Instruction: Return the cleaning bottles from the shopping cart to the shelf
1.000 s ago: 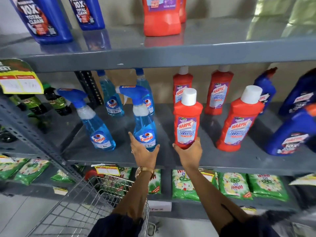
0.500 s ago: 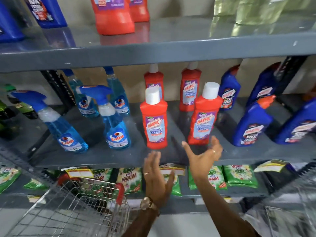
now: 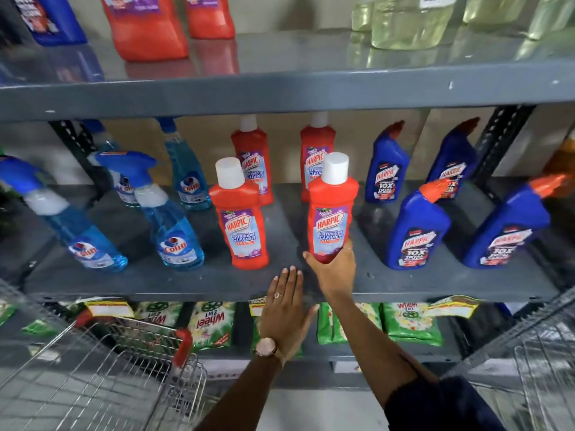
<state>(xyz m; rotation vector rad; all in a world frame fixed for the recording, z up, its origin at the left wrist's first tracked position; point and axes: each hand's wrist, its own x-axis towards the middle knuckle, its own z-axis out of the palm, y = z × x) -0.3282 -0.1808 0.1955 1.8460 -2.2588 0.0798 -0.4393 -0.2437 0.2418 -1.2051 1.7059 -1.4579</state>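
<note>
My right hand (image 3: pixel 334 270) grips the base of a red Harpic bottle (image 3: pixel 331 213) with a white cap, standing at the front of the grey middle shelf (image 3: pixel 186 284). To its left stands a second red Harpic bottle (image 3: pixel 241 219), free of any hand. My left hand (image 3: pixel 284 309) is flat and open, fingers together, lying against the shelf's front edge, holding nothing. The wire shopping cart (image 3: pixel 102 368) with red handle ends sits at the lower left; I see no bottles in the part that shows.
Blue Colin spray bottles (image 3: pixel 169 219) stand on the shelf's left, blue Harpic bottles (image 3: pixel 417 228) on the right, two more red ones behind. Green Wheel packets (image 3: pixel 211 325) fill the shelf below. Another wire basket (image 3: pixel 544 368) is at the lower right. An upper shelf (image 3: pixel 311 85) overhangs.
Both hands let go of the bottles they set down. My right hand then moved right and took hold of the right red Harpic bottle; my left hand dropped flat to the shelf edge.
</note>
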